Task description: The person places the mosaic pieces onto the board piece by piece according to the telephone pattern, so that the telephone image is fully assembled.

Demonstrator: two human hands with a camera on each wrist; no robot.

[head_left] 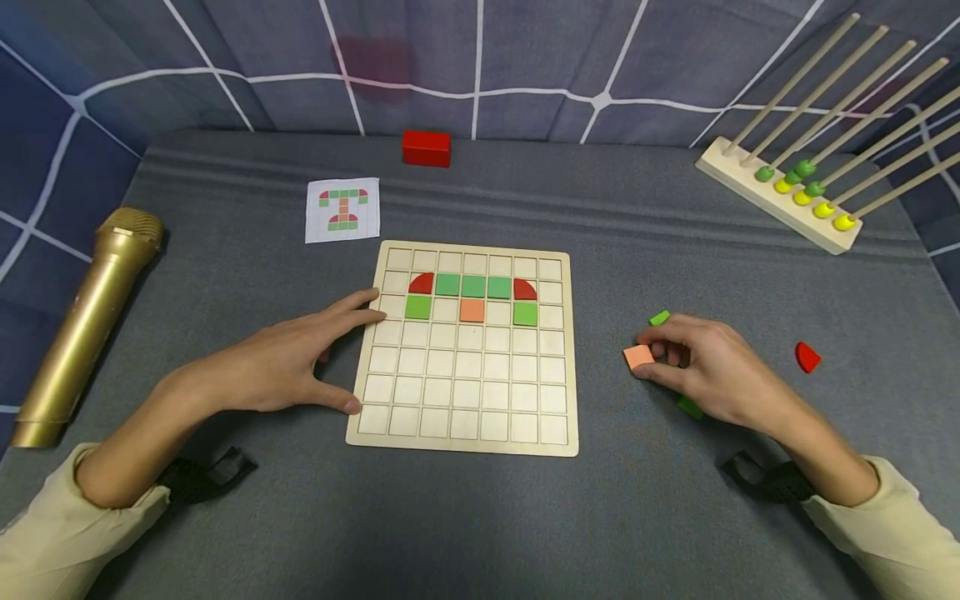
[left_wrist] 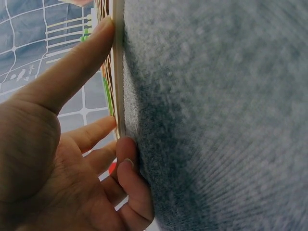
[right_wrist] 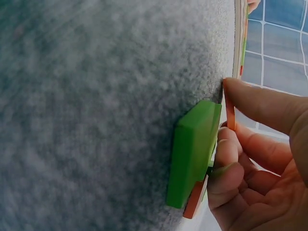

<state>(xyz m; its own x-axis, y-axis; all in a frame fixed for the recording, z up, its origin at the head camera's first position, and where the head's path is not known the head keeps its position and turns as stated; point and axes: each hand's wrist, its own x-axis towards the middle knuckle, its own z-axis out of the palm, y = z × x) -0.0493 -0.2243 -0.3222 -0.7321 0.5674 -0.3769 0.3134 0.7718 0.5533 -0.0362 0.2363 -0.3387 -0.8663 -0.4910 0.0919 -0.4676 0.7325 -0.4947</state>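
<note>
My right hand (head_left: 708, 367) pinches an orange square tile (head_left: 638, 357) between thumb and fingers, right of the wooden grid board (head_left: 465, 423). Light green tiles (head_left: 690, 407) lie by that hand, partly covered by it. The right wrist view shows a thick green tile (right_wrist: 195, 154) beside the curled fingers, with an orange piece (right_wrist: 194, 199) behind it. My left hand (head_left: 277, 362) rests along the board's left edge, thumb and fingertips spread against it. On the board sit red quarter-round tiles (head_left: 422, 283), several green tiles (head_left: 473, 286) and one orange square (head_left: 472, 311).
A printed pattern card (head_left: 330, 232) lies behind the board, near a red block (head_left: 427, 149). One red rounded tile (head_left: 807, 357) is at the right. A gold microphone (head_left: 82, 333) lies far left; a pegged bead stand (head_left: 780, 200) is at the back right.
</note>
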